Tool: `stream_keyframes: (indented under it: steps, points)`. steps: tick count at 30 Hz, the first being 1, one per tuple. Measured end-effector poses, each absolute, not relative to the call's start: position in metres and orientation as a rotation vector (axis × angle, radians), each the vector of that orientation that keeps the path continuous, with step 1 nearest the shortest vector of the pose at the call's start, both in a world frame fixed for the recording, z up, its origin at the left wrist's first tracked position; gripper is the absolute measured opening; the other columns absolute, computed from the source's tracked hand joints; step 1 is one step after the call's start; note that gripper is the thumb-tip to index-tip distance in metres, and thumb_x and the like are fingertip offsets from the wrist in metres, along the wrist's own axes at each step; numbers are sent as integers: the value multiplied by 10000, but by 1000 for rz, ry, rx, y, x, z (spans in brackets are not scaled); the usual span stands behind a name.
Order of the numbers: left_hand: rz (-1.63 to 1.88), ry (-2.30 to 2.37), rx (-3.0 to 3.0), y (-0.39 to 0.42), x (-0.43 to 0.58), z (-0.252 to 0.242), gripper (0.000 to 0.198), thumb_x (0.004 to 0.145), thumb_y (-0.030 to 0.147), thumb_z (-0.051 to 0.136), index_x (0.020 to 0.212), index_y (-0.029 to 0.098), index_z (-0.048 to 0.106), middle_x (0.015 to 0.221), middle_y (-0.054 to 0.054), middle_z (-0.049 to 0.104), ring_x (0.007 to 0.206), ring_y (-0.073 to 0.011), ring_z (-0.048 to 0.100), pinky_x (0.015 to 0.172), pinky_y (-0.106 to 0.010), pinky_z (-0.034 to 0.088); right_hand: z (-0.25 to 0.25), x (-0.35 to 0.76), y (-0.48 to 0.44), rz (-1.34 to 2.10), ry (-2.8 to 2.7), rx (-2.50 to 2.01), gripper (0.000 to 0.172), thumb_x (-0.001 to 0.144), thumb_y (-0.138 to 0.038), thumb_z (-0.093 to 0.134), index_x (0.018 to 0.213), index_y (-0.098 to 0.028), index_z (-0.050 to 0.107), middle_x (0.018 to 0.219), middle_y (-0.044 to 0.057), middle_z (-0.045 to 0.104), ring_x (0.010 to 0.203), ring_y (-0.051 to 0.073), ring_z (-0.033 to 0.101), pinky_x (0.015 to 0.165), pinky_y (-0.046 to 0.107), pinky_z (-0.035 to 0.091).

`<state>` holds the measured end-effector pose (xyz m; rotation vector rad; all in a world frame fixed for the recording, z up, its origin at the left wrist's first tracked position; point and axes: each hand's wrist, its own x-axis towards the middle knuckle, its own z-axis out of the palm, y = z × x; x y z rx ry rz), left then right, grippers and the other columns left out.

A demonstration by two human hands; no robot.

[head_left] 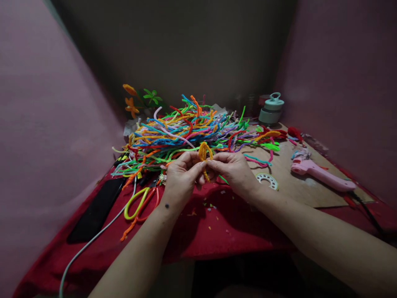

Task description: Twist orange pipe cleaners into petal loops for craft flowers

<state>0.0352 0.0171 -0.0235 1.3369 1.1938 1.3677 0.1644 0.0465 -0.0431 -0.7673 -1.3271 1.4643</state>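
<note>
Just in front of a big, tangled heap of fuzzy craft stems (182,134), as the head camera is showing it, a person's two bare hands are working close together above a red cloth (214,238). Between them, a golden-yellow looped stem (203,150) is standing upright against the heap's near edge, its lower end poking down below the fingers. The left hand (184,170) is pinching the loop's base between thumb and fingers; the right hand (231,167) is pinching it from the other side, the thumb tips nearly meeting. Left of the heap's near edge, a dark phone (96,210) is lying on the cloth, with a pale cable (105,229) running beside it. Between the phone and the left wrist, a yellow looped handle (143,202) and a red one are resting. Behind the heap's left end, orange flowers (132,107) are rising. Right of the heap, a pale green lidded container (272,109) is standing at the back, while a pink glue gun (322,174) is lying on a tan board (294,192), nearer the wearer.
</note>
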Motion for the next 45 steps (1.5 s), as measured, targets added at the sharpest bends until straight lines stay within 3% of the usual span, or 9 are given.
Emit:
stream_keyframes:
  steps: [3, 7, 10, 13, 22, 33, 36, 40, 45]
  points:
    - [1357, 1220, 1332, 15, 37, -21, 189, 665, 255, 689, 782, 140, 595, 523, 32, 573, 376, -67, 477, 335, -162, 367, -43, 165, 48, 1488, -1344, -736, 254, 658, -361, 698, 631, -122, 616, 537, -8, 575, 474, 84, 506, 468, 210, 401]
    - [1312, 1258, 1343, 13, 37, -20, 146, 689, 246, 671, 762, 139, 604, 452, 31, 567, 359, -69, 477, 349, -155, 375, -46, 165, 56, 1587, -1195, -573, 274, 670, -335, 694, 883, -175, 627, 731, -16, 617, 576, 83, 537, 534, 211, 422]
    - [1225, 1256, 1346, 14, 37, -22, 116, 707, 239, 648, 747, 134, 622, 424, 24, 567, 334, -80, 482, 354, -171, 396, -47, 166, 61, 1625, -1124, -529, 182, 671, -311, 694, 750, -160, 633, 695, -21, 609, 591, 74, 527, 563, 201, 411]
    - [1180, 1250, 1314, 16, 35, -22, 122, 697, 247, 651, 725, 130, 635, 430, 10, 585, 330, -94, 503, 349, -184, 414, -48, 166, 63, 1701, -1009, -545, 193, 624, -297, 725, 625, -144, 607, 597, -22, 585, 552, 79, 512, 541, 206, 398]
    - [1059, 1195, 1226, 24, 23, -21, 167, 691, 278, 664, 697, 119, 611, 428, -9, 585, 326, -88, 485, 322, -172, 395, -47, 166, 63, 1784, -848, -544, 213, 601, -288, 740, 612, -133, 595, 566, -21, 566, 491, 70, 481, 471, 198, 379]
    - [993, 1273, 1313, 24, 18, -17, 206, 680, 322, 674, 650, 135, 593, 508, -5, 596, 363, -74, 485, 336, -160, 337, -46, 166, 62, 1775, -951, -529, 260, 586, -325, 759, 651, -142, 587, 592, -18, 602, 500, 100, 554, 533, 253, 474]
    - [1003, 1294, 1390, 24, 17, -15, 218, 691, 349, 659, 759, 143, 641, 626, -21, 636, 435, -86, 515, 402, -184, 382, -47, 166, 63, 1713, -996, -597, 253, 592, -335, 752, 647, -140, 600, 597, -11, 608, 509, 99, 553, 534, 247, 464]
    - [1120, 1351, 1631, 24, 21, -18, 249, 672, 330, 680, 858, 164, 672, 840, -40, 647, 676, -137, 573, 588, -220, 440, -48, 165, 61, 1658, -1043, -614, 217, 623, -318, 725, 636, -138, 605, 568, -19, 591, 492, 76, 513, 506, 213, 410]
    - [1087, 1388, 1816, 25, 26, -25, 163, 715, 306, 633, 664, 151, 629, 637, 3, 557, 602, -112, 486, 579, -216, 385, -51, 165, 60, 1691, -1073, -575, 195, 629, -281, 713, 585, -139, 587, 492, -46, 520, 435, 54, 422, 451, 205, 311]
